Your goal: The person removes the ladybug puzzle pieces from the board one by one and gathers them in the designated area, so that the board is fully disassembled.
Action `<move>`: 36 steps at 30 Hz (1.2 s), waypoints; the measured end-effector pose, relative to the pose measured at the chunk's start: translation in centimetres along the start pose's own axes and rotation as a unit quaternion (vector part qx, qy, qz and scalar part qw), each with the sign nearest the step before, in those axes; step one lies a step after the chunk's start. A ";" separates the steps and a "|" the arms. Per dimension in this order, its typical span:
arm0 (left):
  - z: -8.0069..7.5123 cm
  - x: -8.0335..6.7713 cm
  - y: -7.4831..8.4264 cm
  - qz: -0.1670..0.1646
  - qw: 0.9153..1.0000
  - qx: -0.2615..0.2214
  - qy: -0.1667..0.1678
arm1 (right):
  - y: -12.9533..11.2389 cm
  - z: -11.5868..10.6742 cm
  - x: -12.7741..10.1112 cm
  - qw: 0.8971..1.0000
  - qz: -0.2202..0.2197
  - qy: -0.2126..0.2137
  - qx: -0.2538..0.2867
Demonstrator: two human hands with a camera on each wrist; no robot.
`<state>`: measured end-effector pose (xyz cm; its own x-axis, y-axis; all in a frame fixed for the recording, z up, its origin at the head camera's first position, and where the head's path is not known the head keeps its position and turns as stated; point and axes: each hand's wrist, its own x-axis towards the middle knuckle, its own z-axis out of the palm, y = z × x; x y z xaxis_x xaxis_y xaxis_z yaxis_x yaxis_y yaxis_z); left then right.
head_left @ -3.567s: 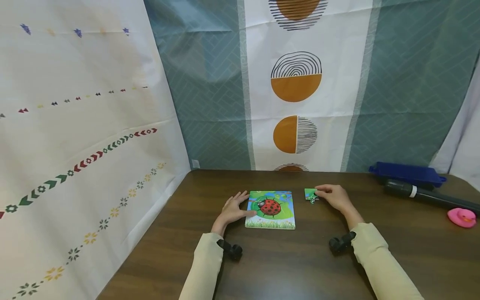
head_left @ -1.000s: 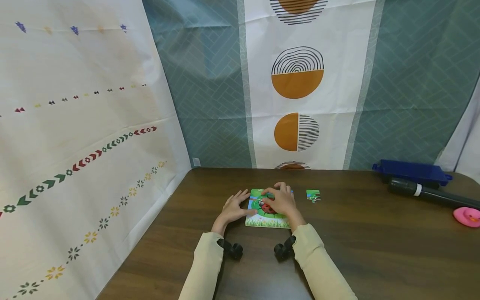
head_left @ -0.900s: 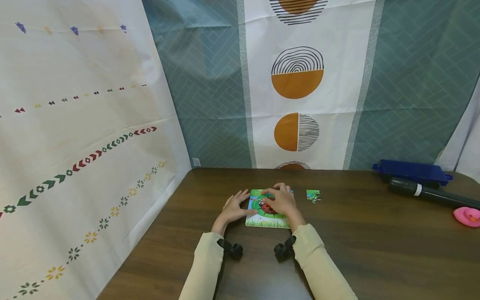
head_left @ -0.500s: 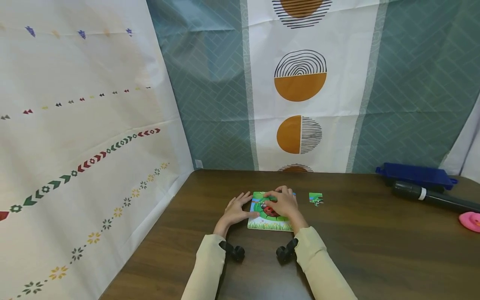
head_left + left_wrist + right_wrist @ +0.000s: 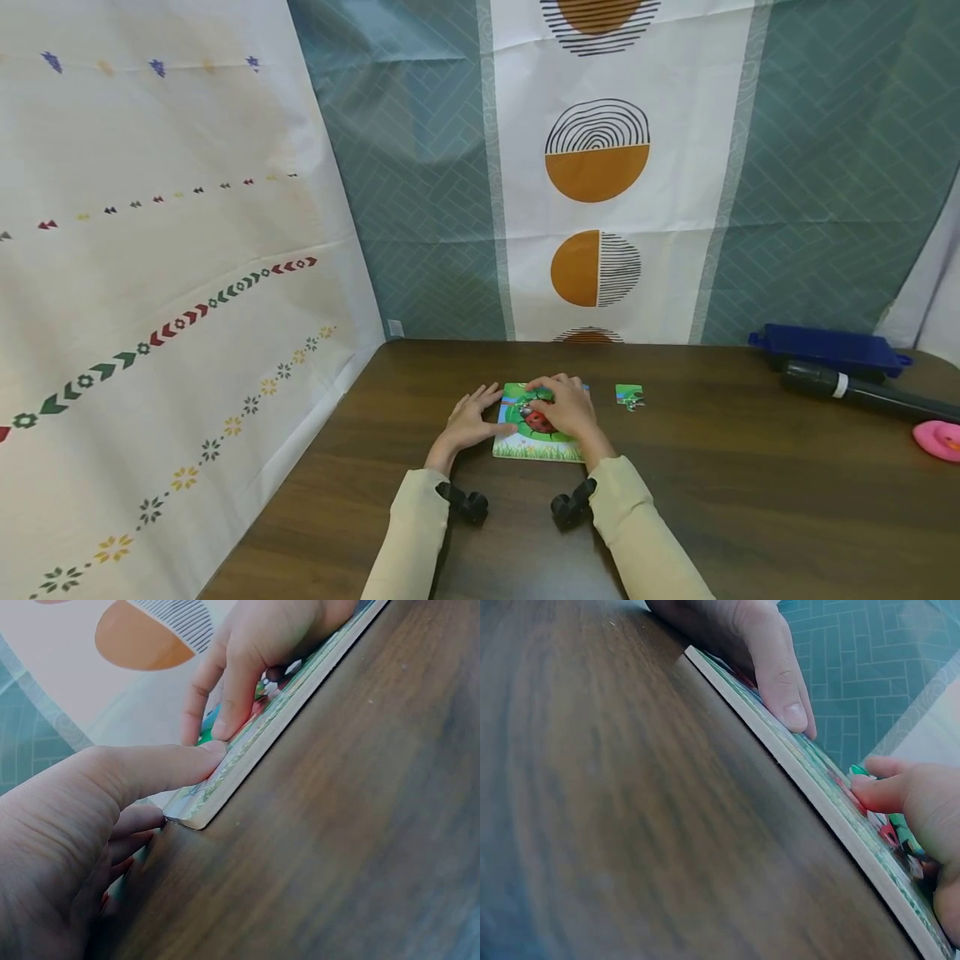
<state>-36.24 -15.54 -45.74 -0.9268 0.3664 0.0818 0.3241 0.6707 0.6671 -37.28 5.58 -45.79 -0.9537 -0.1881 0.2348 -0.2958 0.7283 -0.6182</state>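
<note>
Now the flat ladybug puzzle board [image 5: 540, 433] lies on the dark wooden tabletop [image 5: 750, 500]. The left hand [image 5: 467, 423] rests flat on its edge. The right hand [image 5: 567, 407] curls its fingers on a middle piece. One small green puzzle piece [image 5: 628, 395] waits nearby, not put in yet.

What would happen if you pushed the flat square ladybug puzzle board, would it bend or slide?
The flat square ladybug puzzle board probably stays stiff: its edge looks thick and straight in the wrist views. It would likely slide on the smooth dark wooden table, which may be why the left hand braces its side. Lying flat, it seems unlikely to tip.
</note>
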 end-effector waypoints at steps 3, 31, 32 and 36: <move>0.0 0.0 0.0 -0.001 1.000 0.001 0.000 | 0.1 0.0 0.0 1.000 0.002 0.000 0.017; -0.2 -0.1 0.2 -0.003 1.000 -0.002 0.000 | 0.4 -0.8 -0.1 0.996 0.058 -0.033 0.060; -0.2 -0.1 0.2 -0.003 1.000 -0.002 -0.001 | 0.4 -0.8 -0.1 0.996 0.057 -0.036 0.057; -0.2 -0.1 0.1 -0.004 1.000 -0.002 -0.001 | 0.5 -0.8 -0.1 0.996 0.048 -0.047 0.051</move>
<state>-36.17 -15.59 -45.54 -0.9290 0.3622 0.0755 0.3162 0.6715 0.6702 -37.25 6.49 -45.53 -0.9773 -0.1853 0.1030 -0.2028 0.6754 -0.7091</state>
